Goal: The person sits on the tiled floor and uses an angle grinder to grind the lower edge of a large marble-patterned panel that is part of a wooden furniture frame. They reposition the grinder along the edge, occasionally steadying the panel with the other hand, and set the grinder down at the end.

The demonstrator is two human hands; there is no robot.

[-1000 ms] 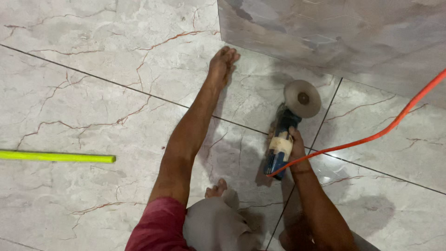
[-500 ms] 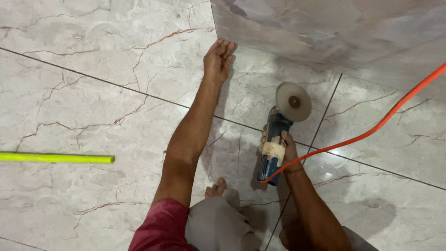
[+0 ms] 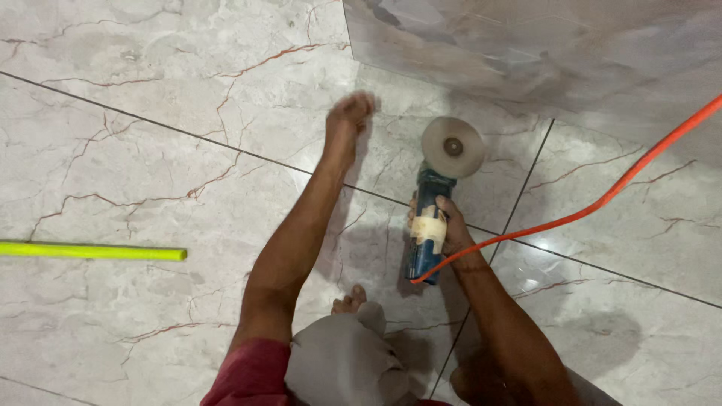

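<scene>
Head view, looking down at a glossy marble-patterned tiled floor with dark grout lines.

Item: our right hand, fingers wrapped fully around the body of a blue angle grinder. The grinder lies low over the floor just right of centre, its grey round disc pointing away from us, close to a grout joint. A pale band of tape circles the grinder's body under our grip.

Item: orange power cord, running from the grinder's rear end up to the right edge of the frame.

Item: our left hand, arm stretched forward, blurred; it holds nothing that we can see, and we cannot tell how far open it is.

Item: large loose tile slab, upper right, just beyond the disc.

Item: bright yellow-green rod, flat on the floor at far left, well apart from both hands.

Item: our bare toes and grey-clad knee, bottom centre.
</scene>
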